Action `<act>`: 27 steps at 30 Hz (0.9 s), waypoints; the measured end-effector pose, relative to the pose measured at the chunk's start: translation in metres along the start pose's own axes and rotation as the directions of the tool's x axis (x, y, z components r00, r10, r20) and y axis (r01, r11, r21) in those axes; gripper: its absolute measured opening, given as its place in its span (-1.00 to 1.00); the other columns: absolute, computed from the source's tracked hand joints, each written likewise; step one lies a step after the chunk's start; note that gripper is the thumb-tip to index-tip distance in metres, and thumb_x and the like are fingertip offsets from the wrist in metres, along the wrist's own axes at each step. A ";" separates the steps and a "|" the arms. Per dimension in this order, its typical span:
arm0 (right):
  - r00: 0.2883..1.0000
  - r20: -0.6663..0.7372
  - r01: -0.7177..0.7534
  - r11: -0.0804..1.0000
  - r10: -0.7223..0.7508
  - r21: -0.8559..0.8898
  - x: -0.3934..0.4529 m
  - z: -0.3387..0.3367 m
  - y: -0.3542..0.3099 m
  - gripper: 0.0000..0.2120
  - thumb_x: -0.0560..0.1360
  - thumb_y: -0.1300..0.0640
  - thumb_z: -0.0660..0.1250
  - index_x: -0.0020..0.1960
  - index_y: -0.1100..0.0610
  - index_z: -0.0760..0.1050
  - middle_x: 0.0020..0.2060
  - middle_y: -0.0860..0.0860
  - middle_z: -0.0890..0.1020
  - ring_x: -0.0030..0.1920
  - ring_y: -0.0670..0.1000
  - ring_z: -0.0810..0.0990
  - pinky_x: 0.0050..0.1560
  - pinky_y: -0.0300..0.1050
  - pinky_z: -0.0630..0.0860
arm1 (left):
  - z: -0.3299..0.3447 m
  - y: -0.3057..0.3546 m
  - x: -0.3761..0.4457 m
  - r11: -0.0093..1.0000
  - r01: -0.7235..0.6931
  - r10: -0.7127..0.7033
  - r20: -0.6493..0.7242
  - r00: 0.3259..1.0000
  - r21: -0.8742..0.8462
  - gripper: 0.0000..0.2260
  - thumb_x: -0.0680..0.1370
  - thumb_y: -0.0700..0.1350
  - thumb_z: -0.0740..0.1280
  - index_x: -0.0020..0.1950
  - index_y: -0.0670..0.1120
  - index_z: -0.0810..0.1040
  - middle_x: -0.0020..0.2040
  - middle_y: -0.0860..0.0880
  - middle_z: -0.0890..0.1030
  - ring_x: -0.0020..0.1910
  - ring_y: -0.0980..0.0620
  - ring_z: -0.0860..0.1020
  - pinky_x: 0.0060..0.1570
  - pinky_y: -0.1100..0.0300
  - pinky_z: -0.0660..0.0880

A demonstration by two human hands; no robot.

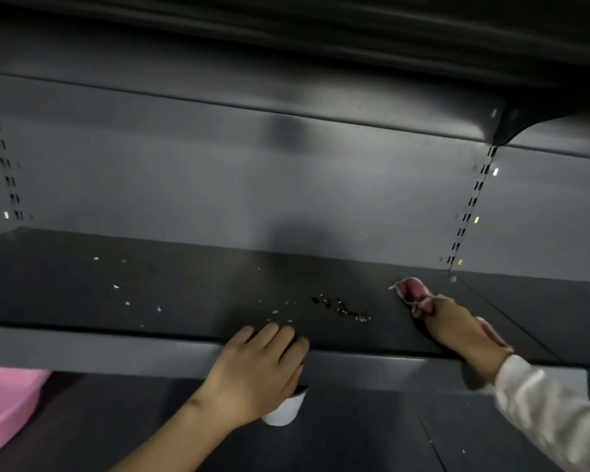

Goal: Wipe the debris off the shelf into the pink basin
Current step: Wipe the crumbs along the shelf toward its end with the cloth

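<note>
A dark grey metal shelf (pixel 184 294) runs across the view. Pale crumbs (pixel 126 303) are scattered on its left half, and a cluster of dark seeds (pixel 341 308) lies right of centre. My right hand (pixel 457 328) rests on the shelf to the right of the seeds, shut on a pink-red cloth (pixel 414 294). My left hand (pixel 263 366) sits at the shelf's front edge, fingers over the lip, holding a small white cup (pixel 285 408) just below the edge. The pink basin (pixel 4 400) shows at the lower left, partly cut off by the frame.
The shelf's back panel (pixel 286 185) rises behind, with slotted uprights at the left (pixel 4 161) and right (pixel 470 206). Another shelf (pixel 286 22) overhangs above. A lower dark shelf (pixel 355 437) lies beneath my hands.
</note>
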State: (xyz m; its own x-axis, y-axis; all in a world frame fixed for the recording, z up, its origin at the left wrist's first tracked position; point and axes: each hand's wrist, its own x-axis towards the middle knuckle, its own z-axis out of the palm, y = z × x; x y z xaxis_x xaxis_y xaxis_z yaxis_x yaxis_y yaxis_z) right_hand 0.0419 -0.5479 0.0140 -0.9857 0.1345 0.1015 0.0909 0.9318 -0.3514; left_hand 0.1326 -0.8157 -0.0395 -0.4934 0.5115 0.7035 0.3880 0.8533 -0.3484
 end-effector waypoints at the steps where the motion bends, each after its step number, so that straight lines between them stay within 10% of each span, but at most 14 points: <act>1: 1.000 0.020 -0.004 1.000 0.004 -0.004 -0.005 0.007 -0.020 -0.74 0.55 0.20 0.16 0.18 0.23 0.50 0.16 0.20 0.59 0.17 0.20 0.54 0.02 -0.04 0.41 | -0.002 -0.010 -0.006 1.000 -0.014 0.014 0.000 1.000 -0.003 -0.69 0.42 -0.01 0.14 -0.15 -0.02 0.68 -0.30 0.05 0.62 -0.34 0.06 0.58 -0.42 0.29 0.47; 7: 0.979 -0.075 0.194 0.980 -0.190 0.040 -0.041 0.052 -0.138 -0.72 0.55 0.20 0.12 0.18 0.20 0.50 0.14 0.21 0.62 0.17 0.22 0.57 0.15 -0.02 0.46 | -0.008 -0.046 -0.039 0.995 -0.094 0.093 -0.036 0.995 -0.021 -0.67 0.40 -0.04 0.17 -0.01 -0.04 0.68 -0.21 0.03 0.66 -0.26 0.06 0.61 -0.33 0.28 0.52; 18: 0.977 -0.009 -0.207 0.962 0.211 0.176 -0.029 0.013 -0.091 -0.61 0.53 0.02 0.17 0.18 0.27 0.50 0.18 0.29 0.57 0.20 0.27 0.53 0.25 0.13 0.42 | -0.021 -0.080 -0.074 0.999 -0.032 0.032 -0.020 0.999 -0.027 -0.62 0.37 -0.06 0.16 0.04 -0.07 0.68 -0.16 0.01 0.67 -0.23 0.04 0.62 -0.21 0.23 0.50; 27: 0.988 0.134 0.047 0.979 -0.074 0.198 -0.067 0.037 -0.140 -0.74 0.47 0.21 0.02 -0.06 -0.08 0.41 0.02 -0.04 0.46 0.24 0.05 0.38 -0.01 -0.16 0.10 | -0.022 -0.068 -0.075 0.997 0.079 -0.079 0.009 0.997 0.016 -0.59 0.40 -0.02 0.13 0.05 -0.10 0.67 -0.14 -0.06 0.68 -0.12 -0.06 0.58 -0.05 0.12 0.32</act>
State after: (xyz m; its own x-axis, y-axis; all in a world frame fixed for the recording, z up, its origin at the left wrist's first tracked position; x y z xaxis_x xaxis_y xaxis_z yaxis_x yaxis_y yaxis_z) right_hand 0.0900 -0.6999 0.0221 -0.9998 0.0183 0.0015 0.0148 0.8518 -0.5236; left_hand 0.1602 -0.9147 -0.0548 -0.5296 0.4434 0.7231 0.3353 0.8925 -0.3017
